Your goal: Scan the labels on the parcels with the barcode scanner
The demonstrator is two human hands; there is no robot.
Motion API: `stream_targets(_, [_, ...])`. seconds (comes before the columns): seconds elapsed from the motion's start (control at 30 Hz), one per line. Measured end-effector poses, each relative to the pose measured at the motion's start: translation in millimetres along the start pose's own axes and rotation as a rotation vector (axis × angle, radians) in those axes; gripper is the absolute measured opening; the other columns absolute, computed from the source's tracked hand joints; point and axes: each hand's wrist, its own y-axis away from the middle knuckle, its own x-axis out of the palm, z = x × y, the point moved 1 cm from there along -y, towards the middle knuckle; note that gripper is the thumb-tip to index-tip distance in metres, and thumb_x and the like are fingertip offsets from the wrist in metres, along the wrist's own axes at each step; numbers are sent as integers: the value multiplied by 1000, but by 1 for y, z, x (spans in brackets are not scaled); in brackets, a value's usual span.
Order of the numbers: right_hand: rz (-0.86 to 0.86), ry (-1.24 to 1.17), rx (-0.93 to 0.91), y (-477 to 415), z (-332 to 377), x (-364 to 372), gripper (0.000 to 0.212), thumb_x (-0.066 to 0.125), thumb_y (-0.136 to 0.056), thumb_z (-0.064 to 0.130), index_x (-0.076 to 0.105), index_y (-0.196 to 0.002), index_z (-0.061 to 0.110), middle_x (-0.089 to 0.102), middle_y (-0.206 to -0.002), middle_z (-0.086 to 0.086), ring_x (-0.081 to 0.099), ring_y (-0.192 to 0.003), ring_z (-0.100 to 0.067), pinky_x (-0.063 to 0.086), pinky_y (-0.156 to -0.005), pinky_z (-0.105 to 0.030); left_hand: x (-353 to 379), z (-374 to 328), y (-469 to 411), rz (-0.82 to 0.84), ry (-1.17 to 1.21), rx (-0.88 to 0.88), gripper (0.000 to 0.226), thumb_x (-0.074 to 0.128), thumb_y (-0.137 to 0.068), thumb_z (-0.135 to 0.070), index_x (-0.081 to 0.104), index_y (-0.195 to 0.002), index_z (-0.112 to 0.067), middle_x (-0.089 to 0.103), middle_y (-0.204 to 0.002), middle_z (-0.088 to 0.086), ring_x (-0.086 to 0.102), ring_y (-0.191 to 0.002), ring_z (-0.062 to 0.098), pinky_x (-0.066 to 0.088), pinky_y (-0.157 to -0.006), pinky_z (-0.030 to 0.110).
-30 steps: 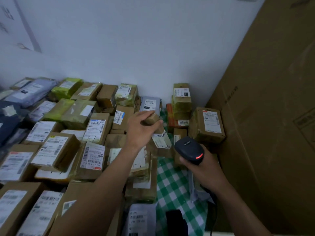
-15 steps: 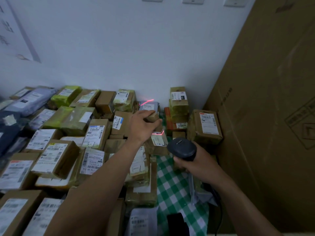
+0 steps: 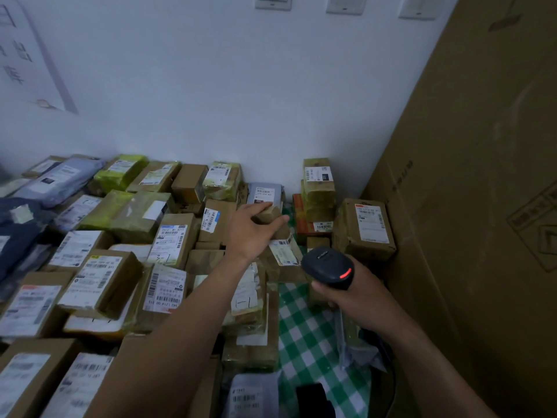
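Observation:
Many taped cardboard parcels with white labels cover a table with a green checked cloth (image 3: 304,324). My left hand (image 3: 251,229) reaches forward and grips the top of a small brown parcel (image 3: 281,245), tilted so that its white label faces me. My right hand (image 3: 358,294) holds a black barcode scanner (image 3: 327,267) just right of and below that parcel; a red light glows on the scanner's back. A grey mailer (image 3: 265,193) lies just behind my left hand.
A tall cardboard wall (image 3: 470,206) closes off the right side. A white wall (image 3: 211,86) stands behind the parcels. A stack of taped boxes (image 3: 318,188) and a larger labelled box (image 3: 366,229) fill the back right corner. A black object (image 3: 313,399) lies on the cloth near me.
The red scan line seen on the small parcel's label half a second ago is gone. A red light shows on the scanner's back. My left hand still holds the small parcel.

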Motion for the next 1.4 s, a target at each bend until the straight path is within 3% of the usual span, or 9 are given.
stream_targets(0.2, [-46, 12, -23, -18, -1, -3, 63, 90, -80, 17, 60, -133, 33, 67, -119, 19, 62, -110, 2, 47, -81, -15, -23, -4, 9, 127, 324, -324, 42, 78, -85, -52, 72, -121, -33, 71, -116, -2, 68, -106, 19, 64, -82, 44])
stream_targets(0.33, [-135, -6, -46, -45, 11, 5, 69, 91, -77, 13, 60, -138, 25, 68, -129, 9, 63, -120, -11, 48, -94, -27, -45, -3, 5, 159, 376, -384, 32, 69, -91, -55, 69, -115, -33, 64, -119, -2, 62, -110, 23, 64, -79, 48])
stream_targets(0.57, [-220, -57, -69, -107, 38, -6, 69, 83, -86, 14, 49, -146, 19, 60, -139, 0, 54, -133, -25, 36, -99, -29, -84, 24, -15, 344, -197, -82, 18, 57, -106, -17, 66, -118, -27, 67, -107, -20, 61, -97, -14, 48, -83, 8])
stream_targets(0.7, [-206, -48, -94, -148, 55, -11, 66, 85, -85, 13, 54, -142, 22, 64, -133, 2, 58, -122, -19, 42, -97, -32, -90, 38, -39, 357, -135, -139, 53, 66, -100, -17, 50, -140, -47, 65, -116, -15, 62, -109, 0, 52, -82, 15])
stream_targets(0.87, [-221, -35, -117, -198, 63, -12, 56, 84, -87, 20, 59, -137, 21, 66, -123, 3, 58, -108, -13, 42, -90, -28, -61, 50, -77, 270, 79, -334, 40, 66, -96, 2, 58, -130, -16, 67, -109, 4, 67, -99, 16, 58, -68, 20])
stream_targets(1.0, [-184, -45, -69, -226, 46, -3, 57, 85, -86, 22, 60, -137, 22, 68, -123, 5, 63, -114, -18, 52, -97, -39, -24, 82, -118, 143, 116, -469, 35, 70, -96, -11, 55, -127, -9, 70, -112, 14, 71, -99, 28, 60, -92, 50])
stream_targets(1.1, [-137, -54, -14, -241, 28, 2, 63, 87, -83, 25, 58, -139, 29, 69, -126, 7, 64, -118, -18, 53, -104, -49, 6, 96, -143, 69, 77, -543, 21, 63, -101, -26, 61, -116, -11, 69, -101, 5, 68, -93, 23, 58, -89, 46])
stream_targets(1.2, [-121, -63, 36, -251, 15, 1, 67, 87, -83, 21, 55, -142, 28, 65, -131, 8, 60, -121, -16, 48, -105, -42, 30, 112, -165, 116, -101, -579, 46, 54, -94, -48, 66, -118, -11, 71, -110, 10, 68, -103, 31, 55, -96, 50])
stream_targets(1.4, [-144, -22, 75, -257, 5, -5, 68, 88, -81, 24, 55, -140, 28, 65, -124, 10, 60, -117, -14, 47, -101, -39, 50, 131, -194, 157, -295, -571, 42, 57, -99, -47, 64, -114, -9, 71, -104, 12, 69, -92, 26, 56, -83, 39])
